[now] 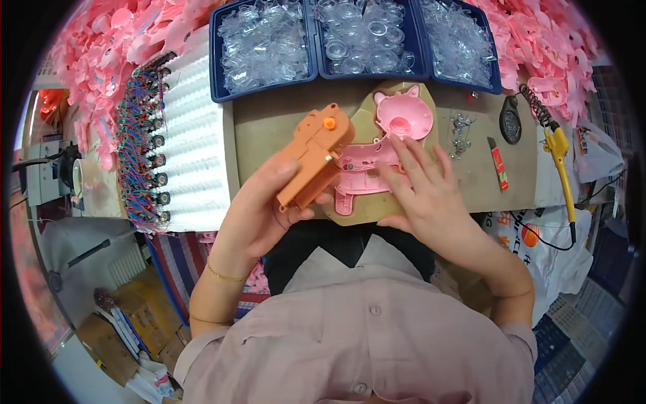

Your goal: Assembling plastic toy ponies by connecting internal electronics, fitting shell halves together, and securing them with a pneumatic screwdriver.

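Observation:
My left hand (254, 192) grips an orange plastic box-shaped housing (315, 149) with a small bright orange knob near its upper end. Its fingers wrap beneath the housing and the thumb lies along its side. Right beside it, a pink toy-gun shell half (414, 111) with a round, eared animal head lies hollow side up on a tan shaped holder (369, 106). My right hand (434, 192) is spread over the shell's right side, fingertips at its middle and below the round head. That hand covers part of the shell, and no held object shows in it.
Blue bins (311, 40) of clear plastic parts line the back. Pink shells (538, 40) are heaped at both rear corners. Wired parts (145, 148) on white foam (195, 135) stand left. Screws (460, 138), a red cutter (498, 165), a black dish (511, 121) and a yellow corded tool (558, 151) lie right.

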A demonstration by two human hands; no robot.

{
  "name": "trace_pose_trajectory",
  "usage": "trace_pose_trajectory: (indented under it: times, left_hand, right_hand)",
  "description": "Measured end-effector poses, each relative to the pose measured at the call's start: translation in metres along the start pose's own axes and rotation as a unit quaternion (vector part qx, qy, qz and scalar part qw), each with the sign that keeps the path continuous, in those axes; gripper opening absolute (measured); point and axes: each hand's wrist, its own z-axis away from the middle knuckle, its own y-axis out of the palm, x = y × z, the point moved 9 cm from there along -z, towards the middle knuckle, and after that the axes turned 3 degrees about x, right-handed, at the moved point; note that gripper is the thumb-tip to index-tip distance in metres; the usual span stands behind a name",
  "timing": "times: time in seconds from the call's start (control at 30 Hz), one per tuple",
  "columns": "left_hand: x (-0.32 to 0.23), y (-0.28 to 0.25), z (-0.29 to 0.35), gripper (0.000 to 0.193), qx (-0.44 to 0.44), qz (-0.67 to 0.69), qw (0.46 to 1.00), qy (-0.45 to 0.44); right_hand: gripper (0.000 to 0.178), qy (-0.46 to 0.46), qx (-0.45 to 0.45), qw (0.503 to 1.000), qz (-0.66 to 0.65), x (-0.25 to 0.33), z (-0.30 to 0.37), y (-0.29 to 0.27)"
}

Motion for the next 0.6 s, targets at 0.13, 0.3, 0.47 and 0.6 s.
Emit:
trace_pose_trajectory:
  times: [0.13, 0.3, 0.47, 0.6]
  left_hand:
    - [-0.004, 0.008, -0.006, 0.050, -0.060, -0.229, 0.972, -0.008]
    - [-0.014, 0.027, -0.035, 0.036, -0.009, -0.388, 0.917, -0.098]
    - [-0.010, 0.044, -0.053, 0.032, 0.044, -0.408, 0.899, -0.154]
    - [-0.012, 0.046, -0.046, 0.034, -0.052, -0.409, 0.911, 0.031]
  right_hand:
    - [0.032, -0.044, -0.179, 0.965, -0.186, -0.013, -0.003, -0.078]
    - [0.021, -0.205, -0.114, 0.942, -0.239, 0.001, -0.018, -0.083]
    - [0.021, -0.211, -0.133, 0.943, -0.218, -0.002, -0.011, -0.082]
    - [0.022, -0.170, -0.222, 0.954, -0.107, -0.013, -0.006, -0.088]
